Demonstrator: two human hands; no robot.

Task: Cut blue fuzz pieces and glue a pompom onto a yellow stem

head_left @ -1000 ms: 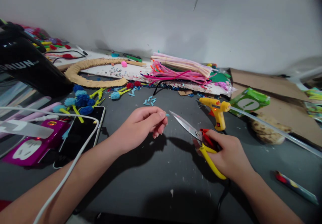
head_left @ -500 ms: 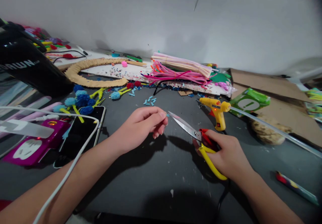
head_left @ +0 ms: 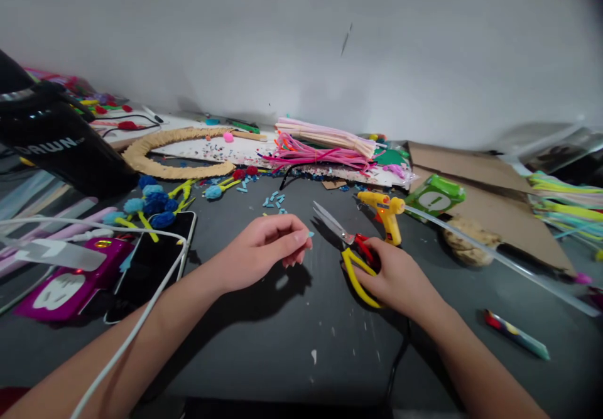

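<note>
My left hand (head_left: 271,246) is closed in a pinch, with the tip of a small light-blue piece (head_left: 311,234) showing between thumb and finger. Most of that piece is hidden by the fingers. My right hand (head_left: 400,274) grips scissors (head_left: 349,240) with one red and one yellow handle. Their blades point up and to the left, apart from the blue piece. Beyond my left hand, several short light-blue cut pieces (head_left: 274,200) lie on the grey table. A yellow hot glue gun (head_left: 387,208) with a long clear glue stick lies just past my right hand.
Left are a black tumbler (head_left: 61,142), blue pompom stems (head_left: 155,202), a phone (head_left: 151,262) and a purple power strip (head_left: 75,281) with a white cable. Behind lie a tan ring (head_left: 141,155) and pink pipe cleaners (head_left: 325,152). Cardboard (head_left: 509,218) and a green pack (head_left: 436,196) stand right.
The scissors have drawn back from the blue piece, down and to the left in view. My left hand keeps its pinch, slightly lower. The camera view has turned a little to the right.
</note>
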